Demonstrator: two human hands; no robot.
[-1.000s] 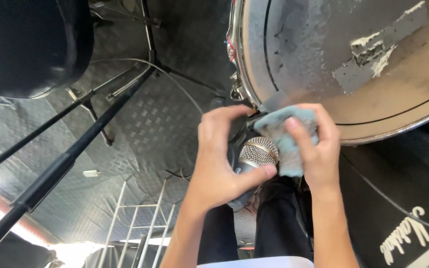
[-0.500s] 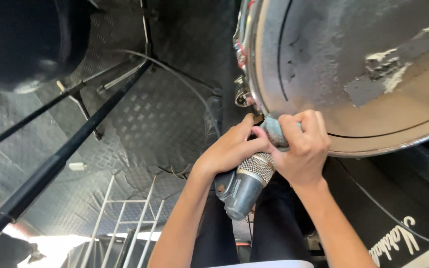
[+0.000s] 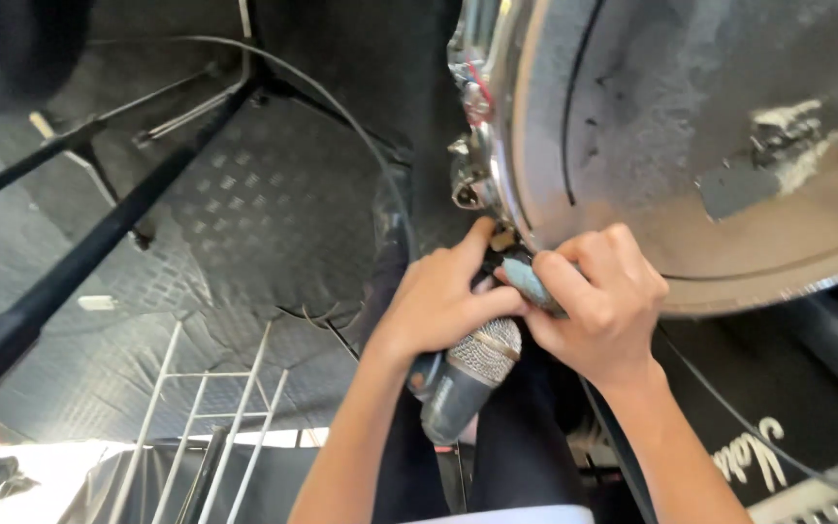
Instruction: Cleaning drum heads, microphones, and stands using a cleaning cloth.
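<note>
1. Head view: the right hand (image 3: pixel 598 306) pinches a blue cloth (image 3: pixel 532 284) between thumb and fingers (image 3: pixel 574 281), bunched small and pressed to the drum (image 3: pixel 691 146) rim just above them.
2. The left hand (image 3: pixel 438 301) is curled around a microphone (image 3: pixel 467 378), whose mesh head shows just below the knuckles and whose grey body points down and away; its forefinger stretches up toward the chrome lug (image 3: pixel 472 184) on the drum's edge.
3. Both hands touch each other, thumb against thumb, right at the rim.
4. Compared with a second ago, the cloth was spread loose over the microphone head and both hands sat lower, clear of the drum. Now the cloth is off the microphone and the hands have risen to the rim, so the wiping appears to have shifted from microphone to drum hardware.
5. Farther out to the left, black stand legs (image 3: pixel 99 243) cross a dark checker-plate floor (image 3: pixel 244 213).
6. Below the left hand, a white ladder-like frame (image 3: pixel 206 408) lies on that floor.
7. Dark trousers (image 3: pixel 516 446) show between the forearms.
</note>
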